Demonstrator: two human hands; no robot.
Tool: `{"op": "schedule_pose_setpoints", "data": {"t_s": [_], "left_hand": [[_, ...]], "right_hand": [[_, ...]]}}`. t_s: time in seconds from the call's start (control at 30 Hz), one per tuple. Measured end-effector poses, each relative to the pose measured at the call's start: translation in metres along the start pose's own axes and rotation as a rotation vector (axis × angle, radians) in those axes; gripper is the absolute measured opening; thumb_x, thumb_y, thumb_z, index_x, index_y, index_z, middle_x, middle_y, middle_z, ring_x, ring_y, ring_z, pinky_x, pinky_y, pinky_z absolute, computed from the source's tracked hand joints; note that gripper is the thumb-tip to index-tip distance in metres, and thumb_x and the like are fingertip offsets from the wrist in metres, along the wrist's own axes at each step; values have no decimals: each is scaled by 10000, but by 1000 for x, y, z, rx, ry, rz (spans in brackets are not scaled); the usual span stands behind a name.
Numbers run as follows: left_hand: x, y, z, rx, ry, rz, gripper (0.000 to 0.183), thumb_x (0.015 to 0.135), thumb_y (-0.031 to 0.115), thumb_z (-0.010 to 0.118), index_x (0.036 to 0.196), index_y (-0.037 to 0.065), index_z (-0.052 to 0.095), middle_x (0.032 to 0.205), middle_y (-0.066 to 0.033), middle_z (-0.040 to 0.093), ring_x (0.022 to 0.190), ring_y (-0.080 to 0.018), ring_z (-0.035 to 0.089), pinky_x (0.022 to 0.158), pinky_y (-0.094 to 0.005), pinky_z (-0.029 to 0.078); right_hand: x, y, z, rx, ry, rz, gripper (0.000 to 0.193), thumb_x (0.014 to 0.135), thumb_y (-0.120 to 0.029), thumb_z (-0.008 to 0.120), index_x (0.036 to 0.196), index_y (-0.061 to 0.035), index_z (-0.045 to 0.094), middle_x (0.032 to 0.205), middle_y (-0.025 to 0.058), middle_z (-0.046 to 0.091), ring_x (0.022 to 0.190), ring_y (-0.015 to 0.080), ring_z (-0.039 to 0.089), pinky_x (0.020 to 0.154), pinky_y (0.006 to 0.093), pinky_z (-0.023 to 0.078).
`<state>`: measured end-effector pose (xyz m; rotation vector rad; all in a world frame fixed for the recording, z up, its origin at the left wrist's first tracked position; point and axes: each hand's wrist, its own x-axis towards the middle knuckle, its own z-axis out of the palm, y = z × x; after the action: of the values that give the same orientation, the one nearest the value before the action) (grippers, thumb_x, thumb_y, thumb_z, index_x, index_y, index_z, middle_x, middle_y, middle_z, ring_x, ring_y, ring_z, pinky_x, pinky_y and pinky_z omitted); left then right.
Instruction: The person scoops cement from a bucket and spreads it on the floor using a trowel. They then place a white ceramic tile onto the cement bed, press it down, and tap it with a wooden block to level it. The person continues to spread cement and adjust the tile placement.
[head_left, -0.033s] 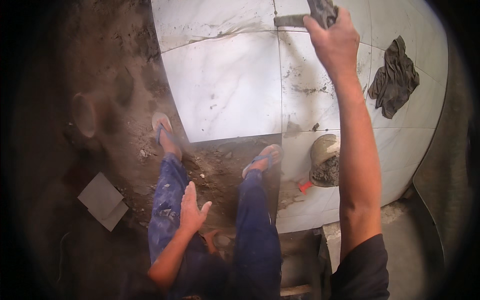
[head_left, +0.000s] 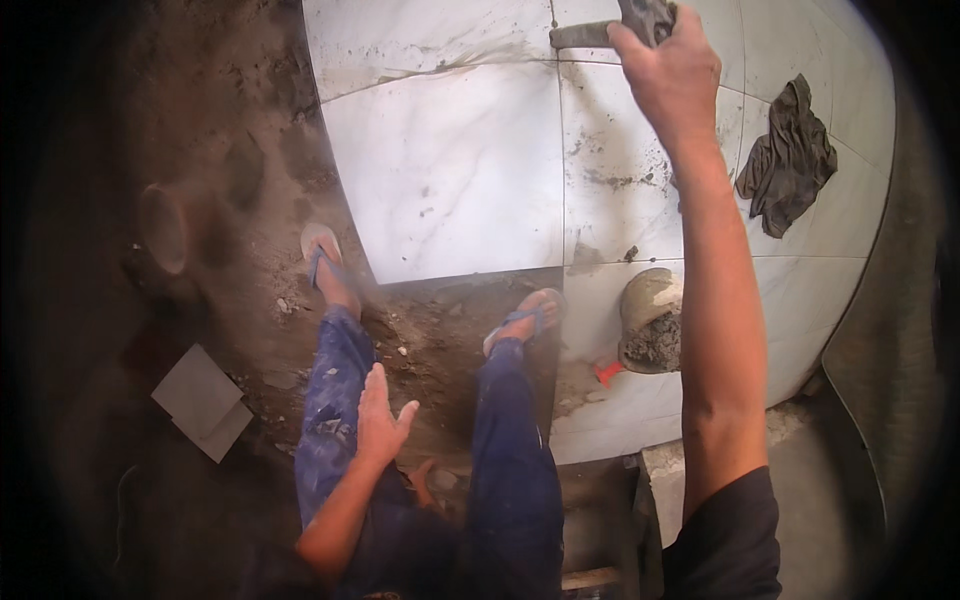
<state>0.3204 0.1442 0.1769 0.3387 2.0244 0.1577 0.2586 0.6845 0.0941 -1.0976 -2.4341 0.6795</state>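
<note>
At the top of the view, my right hand (head_left: 672, 65) is closed around a dark grey, cement-smeared thing (head_left: 585, 36). A blunt, tapering part of it points left over a tile joint; its kind is unclear because the frame edge cuts it off. My left hand (head_left: 380, 420) hangs beside my left leg, holding nothing, with its fingers straight and the thumb apart. Beyond it lies a large white marbled tile (head_left: 450, 180), its near edge bordering bare dirt. Grey smears and crumbs mark the tiles under my right arm.
A crumpled dark rag (head_left: 788, 160) lies on the tiles at right. Beside my right forearm sits a tub of wet mortar (head_left: 652, 335), next to a small red piece (head_left: 607, 374). Grey tile pieces (head_left: 203, 402) rest at lower left. My sandalled feet stand near the tile's edge.
</note>
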Motion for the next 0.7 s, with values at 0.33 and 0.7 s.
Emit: {"op": "schedule_pose_setpoints", "data": {"t_s": [0.33, 0.7], "left_hand": [[27, -9, 0, -250, -8, 6, 851, 894, 258, 697, 1524, -68, 226, 1526, -315, 336, 1425, -435, 339, 1169, -450, 291], [30, -22, 7, -404, 3, -66, 842, 896, 224, 703, 1515, -93, 229, 1513, -314, 372, 1427, -401, 365, 1165, -411, 298]], "right_hand": [[17, -33, 13, 33, -158, 68, 482, 781, -202, 690, 1126, 121, 599, 943, 266, 696, 879, 324, 704, 773, 383, 552], [13, 4, 11, 277, -75, 362, 309, 828, -234, 774, 960, 3, 626, 702, 41, 626, 543, 96, 565, 485, 264, 453]]}}
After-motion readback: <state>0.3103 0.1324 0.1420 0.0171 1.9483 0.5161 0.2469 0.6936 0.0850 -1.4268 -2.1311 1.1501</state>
